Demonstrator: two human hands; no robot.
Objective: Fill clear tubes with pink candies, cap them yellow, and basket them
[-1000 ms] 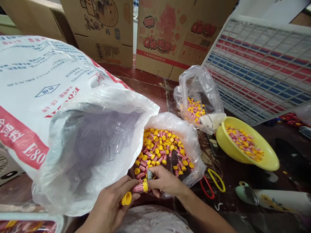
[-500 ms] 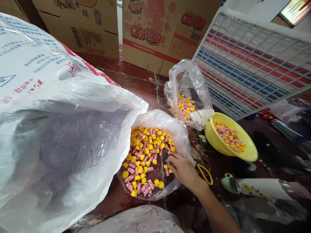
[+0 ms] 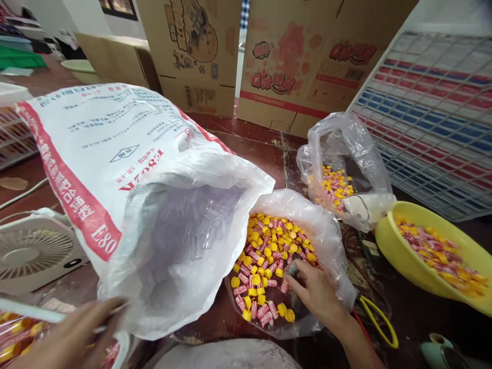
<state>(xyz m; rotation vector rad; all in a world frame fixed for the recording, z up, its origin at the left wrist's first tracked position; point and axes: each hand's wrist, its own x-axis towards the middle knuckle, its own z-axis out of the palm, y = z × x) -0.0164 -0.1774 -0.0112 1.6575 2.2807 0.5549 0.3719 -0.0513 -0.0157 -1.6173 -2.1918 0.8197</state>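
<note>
My right hand (image 3: 317, 289) reaches into an open clear plastic bag (image 3: 326, 220) of small red-and-white printed tubes with yellow caps (image 3: 269, 251). Its fingers are bent together among the tubes, with a small greyish thing at the tips that I cannot make out. My left hand (image 3: 82, 328), smeared by motion, is at the lower left beside the mouth of a big white printed sack (image 3: 149, 133). Under that hand is a white-rimmed container (image 3: 34, 309) with more capped tubes. The sack lies on its side, its open mouth toward me, with clear things inside.
At right stand a yellow bowl (image 3: 388, 241) and another clear bag (image 3: 359, 133), both with capped tubes. A white wire rack (image 3: 430, 123) leans behind them. Cardboard boxes (image 3: 284, 66) line the back. A white fan (image 3: 34, 251) sits at left, and a yellow loop (image 3: 380, 320) lies near my right wrist.
The view has swung left and drawn back, bringing the fan and my left hand into sight. My right hand remains in the bag of tubes.
</note>
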